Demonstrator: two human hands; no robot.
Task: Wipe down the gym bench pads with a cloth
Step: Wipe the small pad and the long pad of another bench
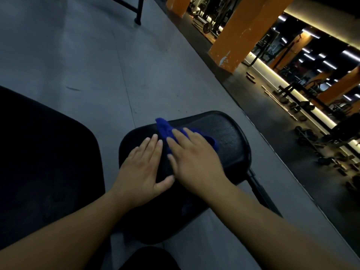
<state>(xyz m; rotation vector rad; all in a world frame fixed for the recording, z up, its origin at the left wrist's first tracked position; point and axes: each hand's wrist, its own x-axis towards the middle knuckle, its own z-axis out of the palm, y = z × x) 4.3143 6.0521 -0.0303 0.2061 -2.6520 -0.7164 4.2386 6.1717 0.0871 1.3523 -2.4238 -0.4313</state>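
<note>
Dim gym floor (pixel 78 55), black pad (pixel 229 145) before me, blue cloth (pixel 164 126) on it, my right grip (pixel 196 162) flat, fingers straight, pressing the cloth, my left grip (pixel 142 168) flat on the pad beside it

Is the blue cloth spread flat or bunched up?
Bunched up: the blue fuzzy cloth humps in folds under the right hand.

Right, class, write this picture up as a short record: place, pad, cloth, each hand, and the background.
place: dimly lit gym, grey floor
pad: small black bench pad
cloth: blue cloth, lying on the pad
left hand: flat on the pad, left of the cloth, fingers straight
right hand: flat on the cloth, pressing it down
other pad: larger black pad at left
background: orange pillars, dumbbells on the floor at right
</note>
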